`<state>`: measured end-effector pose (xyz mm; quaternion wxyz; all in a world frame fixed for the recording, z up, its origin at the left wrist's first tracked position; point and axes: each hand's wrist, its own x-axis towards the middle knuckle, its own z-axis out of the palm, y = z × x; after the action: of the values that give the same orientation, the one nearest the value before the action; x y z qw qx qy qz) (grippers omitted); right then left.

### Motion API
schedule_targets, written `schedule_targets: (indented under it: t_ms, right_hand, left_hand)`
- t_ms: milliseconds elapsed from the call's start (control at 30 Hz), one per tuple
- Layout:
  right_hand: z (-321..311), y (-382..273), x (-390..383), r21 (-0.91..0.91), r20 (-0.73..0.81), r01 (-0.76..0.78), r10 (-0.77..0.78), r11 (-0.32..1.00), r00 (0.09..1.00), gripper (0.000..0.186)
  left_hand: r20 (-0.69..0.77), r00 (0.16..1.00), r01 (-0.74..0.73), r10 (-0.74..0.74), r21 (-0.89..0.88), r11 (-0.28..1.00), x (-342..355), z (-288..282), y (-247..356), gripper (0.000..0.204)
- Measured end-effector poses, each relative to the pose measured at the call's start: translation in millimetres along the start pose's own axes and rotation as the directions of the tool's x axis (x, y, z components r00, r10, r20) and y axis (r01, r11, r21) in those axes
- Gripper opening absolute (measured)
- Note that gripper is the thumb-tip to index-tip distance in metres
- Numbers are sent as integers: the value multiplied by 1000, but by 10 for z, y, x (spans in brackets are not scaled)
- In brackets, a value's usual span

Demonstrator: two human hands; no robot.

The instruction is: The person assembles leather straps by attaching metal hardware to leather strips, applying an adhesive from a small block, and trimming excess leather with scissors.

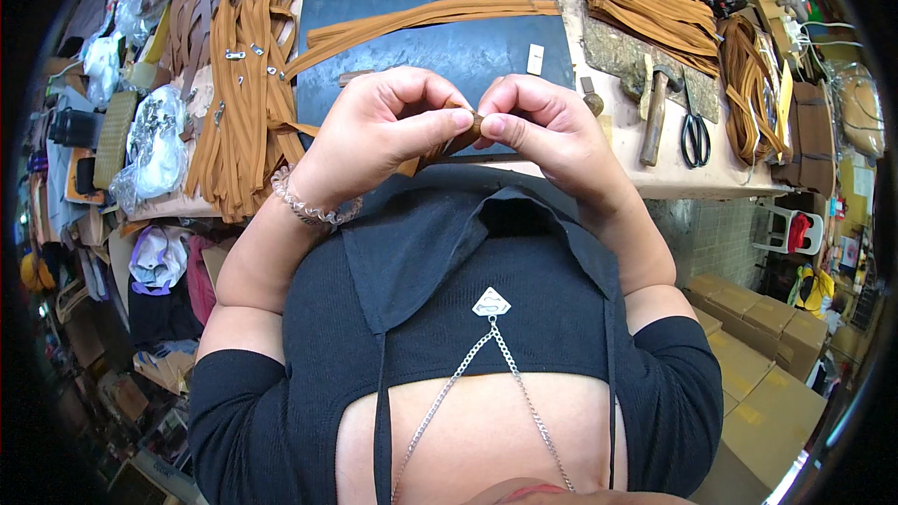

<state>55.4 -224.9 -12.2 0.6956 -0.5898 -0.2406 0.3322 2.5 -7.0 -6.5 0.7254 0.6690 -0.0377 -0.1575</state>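
My left hand (393, 122) and my right hand (543, 122) meet above the near edge of a dark mat (440, 65). Thumbs and forefingers of both are closed on a small brown strip (460, 140). Much of that strip is hidden by my fingers, and its exact kind is unclear. Long tan-brown zippers (430, 17) lie across the mat beyond my hands. Left of the mat, a spread pile of similar zippers (245, 103) carries several silvery pulls. A small pale rectangular piece (535, 59) rests on the mat past my right hand.
Right of the mat lie a hammer (657, 117) and black-handled scissors (695, 138). Bundles of brown zippers (645, 5) sit at the far right, with another coiled bundle (748, 89) nearer. Plastic bags (154, 145) crowd the left. Cardboard boxes (762, 402) stand low at right.
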Motion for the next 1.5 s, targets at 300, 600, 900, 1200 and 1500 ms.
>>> schedule_targets:
  t_ms: [300, 600, 900, 1200, 1500]
  right_hand:
    - [150, -85, 43, -649, 57, 315, -368, 692, 928, 10]
    - [119, -92, 2, -386, -75, 174, -219, 906, 973, 12]
    - [177, 89, 122, -4, -131, 272, -270, 962, 954, 28]
    - [-224, -586, -300, 1, -60, 607, -605, 795, 794, 16]
    - [-245, -1137, -963, 234, -90, 607, -605, 760, 791, 19]
  left_hand:
    - [-181, 949, -252, 256, 47, 967, 76, 172, -185, 16]
    - [-77, 992, -113, 98, -237, 965, 74, 81, -133, 22]
    - [-65, 967, -253, 248, -83, 964, 111, 40, 99, 13]
    - [-217, 831, -454, 512, 264, 851, 404, -338, -37, 28]
    - [-488, 804, 195, 340, 756, 625, 229, -1231, -625, 20]
